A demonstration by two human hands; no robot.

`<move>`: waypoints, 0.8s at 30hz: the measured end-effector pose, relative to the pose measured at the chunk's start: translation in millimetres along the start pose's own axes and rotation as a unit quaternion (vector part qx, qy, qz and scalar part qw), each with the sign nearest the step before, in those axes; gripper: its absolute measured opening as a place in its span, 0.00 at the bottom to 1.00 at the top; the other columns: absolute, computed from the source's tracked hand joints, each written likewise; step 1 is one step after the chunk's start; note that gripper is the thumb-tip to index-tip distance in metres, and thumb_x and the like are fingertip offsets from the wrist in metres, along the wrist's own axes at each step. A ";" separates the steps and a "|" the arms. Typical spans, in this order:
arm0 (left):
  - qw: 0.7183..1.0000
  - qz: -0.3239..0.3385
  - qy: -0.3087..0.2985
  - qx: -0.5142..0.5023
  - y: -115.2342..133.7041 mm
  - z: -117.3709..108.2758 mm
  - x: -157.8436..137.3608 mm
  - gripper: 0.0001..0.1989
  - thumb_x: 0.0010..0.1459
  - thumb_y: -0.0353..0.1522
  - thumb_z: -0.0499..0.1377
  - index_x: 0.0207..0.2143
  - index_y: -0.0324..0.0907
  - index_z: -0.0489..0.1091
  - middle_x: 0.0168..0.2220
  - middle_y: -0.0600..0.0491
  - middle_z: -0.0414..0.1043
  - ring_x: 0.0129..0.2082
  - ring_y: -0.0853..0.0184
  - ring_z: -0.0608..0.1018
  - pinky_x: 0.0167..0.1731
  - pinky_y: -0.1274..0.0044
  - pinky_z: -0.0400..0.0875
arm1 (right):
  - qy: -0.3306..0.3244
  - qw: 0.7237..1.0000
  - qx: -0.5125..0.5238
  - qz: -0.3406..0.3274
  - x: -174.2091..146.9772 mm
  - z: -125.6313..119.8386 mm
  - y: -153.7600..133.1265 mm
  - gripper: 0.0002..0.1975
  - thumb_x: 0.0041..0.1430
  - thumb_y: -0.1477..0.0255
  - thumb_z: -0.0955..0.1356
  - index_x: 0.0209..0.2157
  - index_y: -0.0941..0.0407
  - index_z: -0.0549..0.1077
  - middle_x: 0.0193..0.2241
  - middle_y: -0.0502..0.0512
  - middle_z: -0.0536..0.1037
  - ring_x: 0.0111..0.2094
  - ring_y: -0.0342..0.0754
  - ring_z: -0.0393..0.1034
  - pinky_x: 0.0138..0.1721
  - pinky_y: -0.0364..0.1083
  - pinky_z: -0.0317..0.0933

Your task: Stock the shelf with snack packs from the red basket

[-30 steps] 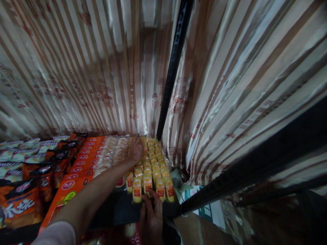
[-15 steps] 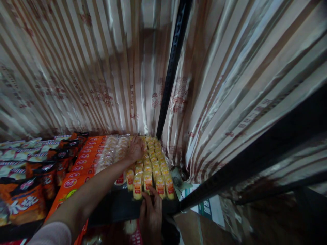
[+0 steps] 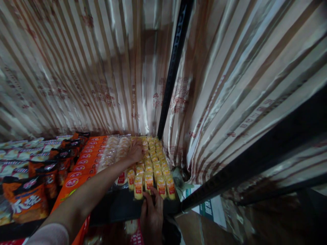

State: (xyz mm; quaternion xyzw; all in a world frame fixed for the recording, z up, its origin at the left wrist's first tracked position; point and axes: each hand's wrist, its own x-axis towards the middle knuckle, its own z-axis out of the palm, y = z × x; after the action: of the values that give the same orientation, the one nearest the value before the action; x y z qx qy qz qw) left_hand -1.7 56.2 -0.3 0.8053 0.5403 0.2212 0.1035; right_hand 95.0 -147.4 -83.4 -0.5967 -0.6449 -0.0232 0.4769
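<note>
Rows of small yellow packaged cakes (image 3: 138, 187) with red-orange labels stand on the right end of a dark shelf (image 3: 114, 207). My left hand (image 3: 136, 150) reaches over to the back of the leftmost yellow rows. It lies on the packs there, its fingers partly spread and their tips hard to make out. At the front edge, my right hand (image 3: 152, 211) has thumb and forefinger on the lower end of a front yellow packaged cake (image 3: 149, 180), which stands slightly higher than its neighbours. Clear-wrapped pale cakes (image 3: 122, 149) sit just left of my left hand.
Orange packets (image 3: 88, 153) and orange-black snack bags (image 3: 28, 200) fill the shelf leftward, with white packets (image 3: 15, 154) beyond. A black upright post (image 3: 171, 78) stands at the back corner. Striped curtains (image 3: 122, 68) hang behind. A dark bar (image 3: 242, 160) crosses at right.
The view has shifted very slightly, so the shelf sits a little further right. Both hands keep nearly the same places on the yellow packs.
</note>
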 end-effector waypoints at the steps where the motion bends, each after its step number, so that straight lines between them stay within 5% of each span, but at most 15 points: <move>1: 1.000 -0.001 0.004 0.002 0.5 1.0 1.1 0.06 0.49 0.28 0.56 0.26 0.42 0.73 0.37 0.50 0.73 0.50 0.59 0.67 0.59 0.61 0.47 | 0.001 1.000 -0.001 -0.002 -0.1 0.3 0.2 0.13 0.59 0.77 0.59 0.39 0.55 0.72 0.46 0.63 0.67 0.48 0.53 0.63 0.42 0.52 0.66; 16: 0.996 0.006 0.080 0.042 -3.5 3.9 2.4 0.04 0.52 0.28 0.55 0.29 0.41 0.70 0.39 0.49 0.71 0.49 0.63 0.68 0.59 0.65 0.50 | -0.006 1.000 -0.001 0.002 0.1 1.2 -1.0 0.13 0.59 0.77 0.59 0.39 0.55 0.73 0.48 0.63 0.67 0.50 0.53 0.63 0.44 0.52 0.65; 24: 0.998 0.036 0.057 -0.012 13.1 -8.7 -37.7 0.07 0.54 0.29 0.55 0.31 0.44 0.73 0.48 0.51 0.68 0.55 0.58 0.62 0.58 0.58 0.50 | -0.019 1.000 0.011 0.014 -2.1 3.8 0.6 0.14 0.59 0.77 0.59 0.42 0.56 0.72 0.50 0.63 0.66 0.51 0.53 0.62 0.47 0.53 0.64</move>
State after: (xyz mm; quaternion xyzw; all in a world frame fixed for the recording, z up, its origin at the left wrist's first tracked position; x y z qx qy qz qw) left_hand -6.9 15.9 3.5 0.8092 0.5132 0.2764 0.0738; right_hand 92.8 -146.5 -87.1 -0.6004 -0.6459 0.0019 0.4714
